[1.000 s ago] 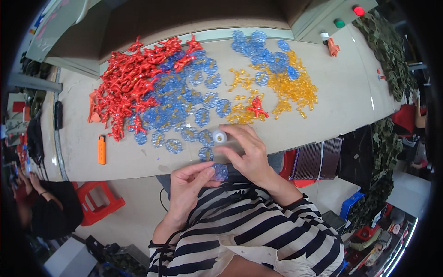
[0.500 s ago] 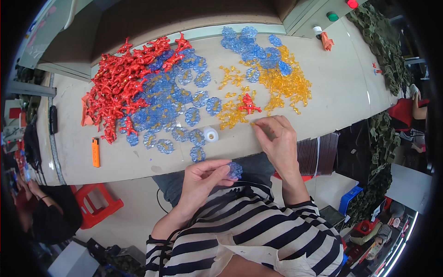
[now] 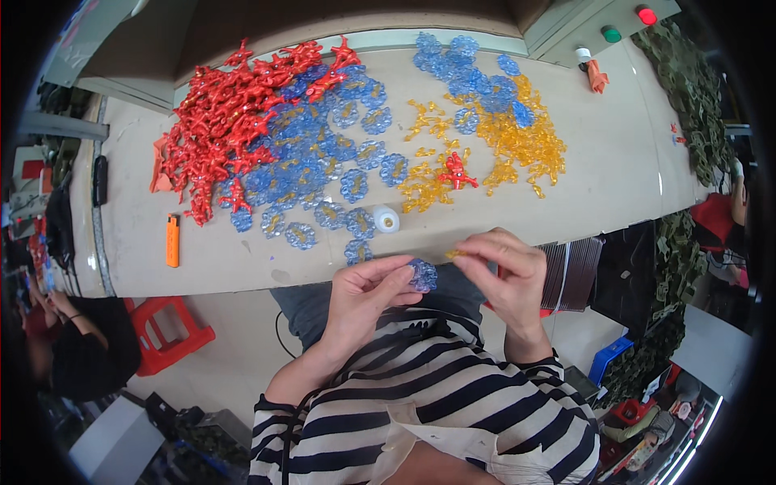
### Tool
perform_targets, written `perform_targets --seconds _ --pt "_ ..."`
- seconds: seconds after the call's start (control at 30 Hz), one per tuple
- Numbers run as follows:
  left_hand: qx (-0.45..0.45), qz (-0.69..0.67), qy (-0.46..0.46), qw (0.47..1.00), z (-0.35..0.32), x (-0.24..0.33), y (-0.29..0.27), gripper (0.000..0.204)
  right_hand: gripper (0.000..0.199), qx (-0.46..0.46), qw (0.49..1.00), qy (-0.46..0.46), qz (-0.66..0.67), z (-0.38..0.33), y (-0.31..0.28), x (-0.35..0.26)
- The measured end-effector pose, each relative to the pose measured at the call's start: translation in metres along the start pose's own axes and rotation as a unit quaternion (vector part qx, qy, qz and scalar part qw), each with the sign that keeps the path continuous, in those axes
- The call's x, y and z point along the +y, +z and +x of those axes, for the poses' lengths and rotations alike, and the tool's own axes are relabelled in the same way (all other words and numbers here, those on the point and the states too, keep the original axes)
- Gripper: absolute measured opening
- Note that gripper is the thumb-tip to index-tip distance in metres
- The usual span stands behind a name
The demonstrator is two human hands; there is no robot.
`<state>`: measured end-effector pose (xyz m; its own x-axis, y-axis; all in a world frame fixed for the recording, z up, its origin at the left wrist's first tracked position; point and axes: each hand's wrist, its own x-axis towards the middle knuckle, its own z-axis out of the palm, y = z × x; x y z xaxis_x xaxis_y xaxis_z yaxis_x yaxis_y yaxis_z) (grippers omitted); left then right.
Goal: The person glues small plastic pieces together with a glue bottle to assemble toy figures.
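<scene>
My left hand [image 3: 369, 295] pinches a clear blue flower-shaped plastic piece [image 3: 423, 276] between thumb and fingers, just off the table's front edge. Close to its right, my right hand [image 3: 509, 275] holds a small yellow plastic piece [image 3: 455, 254] at its fingertips. The two pieces are apart. Beyond the hands lies a heap of similar yellow pieces [image 3: 525, 141], with a single red figure [image 3: 457, 171] among the scattered ones. Many blue flower pieces [image 3: 299, 153], several with yellow centres, spread over the table's middle left. A white round bottle [image 3: 386, 219] stands near them.
Red plastic figures [image 3: 234, 121] are piled at the left. An orange lighter [image 3: 173, 241] lies near the table's front left. More blue pieces [image 3: 461, 69] sit at the back. Red and green buttons [image 3: 611, 34] are on the panel at back right. A red stool [image 3: 170, 335] stands lower left.
My right hand has come back from the yellow pieces toward my left hand, with a yellow piece at its fingertips. My left hand still holds the blue piece. The view has shifted slightly.
</scene>
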<state>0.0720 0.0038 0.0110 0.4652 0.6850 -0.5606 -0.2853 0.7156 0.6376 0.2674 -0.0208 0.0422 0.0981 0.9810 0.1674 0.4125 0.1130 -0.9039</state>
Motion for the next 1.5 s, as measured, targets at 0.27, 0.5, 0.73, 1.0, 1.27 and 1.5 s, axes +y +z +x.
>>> perform_targets --seconds 0.27,0.5,0.73,1.0,1.27,1.5 --pt "0.015 0.012 0.032 0.999 -0.002 -0.004 -0.002 0.022 0.019 -0.020 1.000 0.015 -0.013 -0.010 0.025 -0.006" --pt "0.012 0.008 0.034 0.999 -0.002 -0.002 -0.001 0.022 0.022 -0.022 0.997 -0.064 -0.022 -0.010 0.026 0.003" --pt "0.013 0.015 0.044 0.999 -0.003 -0.004 -0.003 0.023 0.025 -0.044 0.991 -0.095 -0.086 -0.008 0.022 0.000" --pt "0.019 0.018 0.052 0.998 -0.001 -0.007 -0.003 0.023 0.033 -0.074 0.977 -0.141 -0.141 -0.010 0.020 0.000" --pt "0.001 0.026 0.060 0.998 -0.002 -0.007 -0.008 0.022 0.031 -0.104 0.975 -0.165 -0.103 -0.008 0.018 0.005" --pt "-0.011 0.046 0.093 0.995 0.000 -0.010 -0.008 0.021 0.028 -0.091 0.977 -0.170 -0.095 -0.010 0.021 0.006"
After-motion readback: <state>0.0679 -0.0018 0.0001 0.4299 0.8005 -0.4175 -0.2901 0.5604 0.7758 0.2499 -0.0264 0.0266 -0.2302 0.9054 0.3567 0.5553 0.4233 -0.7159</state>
